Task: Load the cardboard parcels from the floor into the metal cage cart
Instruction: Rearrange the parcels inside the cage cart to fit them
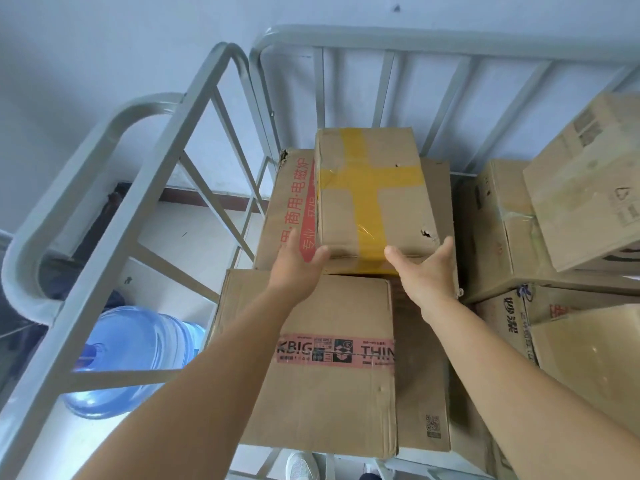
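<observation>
A cardboard parcel with a yellow tape cross (374,192) lies on top of the stack inside the metal cage cart (381,39). My left hand (296,261) touches its near left corner, thumb on the front edge, fingers along the side. At the near right corner my right hand (424,268) is spread, thumb against the front edge. Under the parcel sits a box with red printed characters (287,209). In front of that is a parcel with pink tape (329,358).
More cardboard boxes (571,188) are stacked at the right side of the cart. The cart's grey side frame (145,188) stands at the left, with a blue water jug (135,355) on the floor beyond it. A white shoe (301,465) shows below.
</observation>
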`<state>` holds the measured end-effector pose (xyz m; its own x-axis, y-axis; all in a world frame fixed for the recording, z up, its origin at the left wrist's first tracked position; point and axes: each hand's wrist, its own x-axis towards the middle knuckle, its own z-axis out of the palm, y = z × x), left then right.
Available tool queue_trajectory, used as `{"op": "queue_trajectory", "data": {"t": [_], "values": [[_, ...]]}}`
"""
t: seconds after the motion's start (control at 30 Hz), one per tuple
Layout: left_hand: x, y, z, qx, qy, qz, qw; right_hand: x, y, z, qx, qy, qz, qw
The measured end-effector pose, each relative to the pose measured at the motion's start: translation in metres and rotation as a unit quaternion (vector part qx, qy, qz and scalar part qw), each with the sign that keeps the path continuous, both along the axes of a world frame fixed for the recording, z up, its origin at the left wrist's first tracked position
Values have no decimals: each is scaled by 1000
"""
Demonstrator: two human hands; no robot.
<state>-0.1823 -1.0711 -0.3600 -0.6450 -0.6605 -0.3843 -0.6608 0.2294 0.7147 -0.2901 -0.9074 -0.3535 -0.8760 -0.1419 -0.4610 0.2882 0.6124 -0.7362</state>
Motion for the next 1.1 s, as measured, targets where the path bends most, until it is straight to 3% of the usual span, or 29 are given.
{"op": "queue_trajectory", "data": {"t": [0.2,0.43,0.77,1.1], "values": [[-64,1,9,41,-18,28,999,-57,-7,-5,-10,-11,55,998],[-80,12,15,28,-2,45,999,-86,2,-10,-33,-12,86,996],[-101,63,50,29,38,16,999,-100,63,29,-39,28,40,998],[-85,136,85,37,76,-33,996,-60,142,74,-24,55,-28,998]]}}
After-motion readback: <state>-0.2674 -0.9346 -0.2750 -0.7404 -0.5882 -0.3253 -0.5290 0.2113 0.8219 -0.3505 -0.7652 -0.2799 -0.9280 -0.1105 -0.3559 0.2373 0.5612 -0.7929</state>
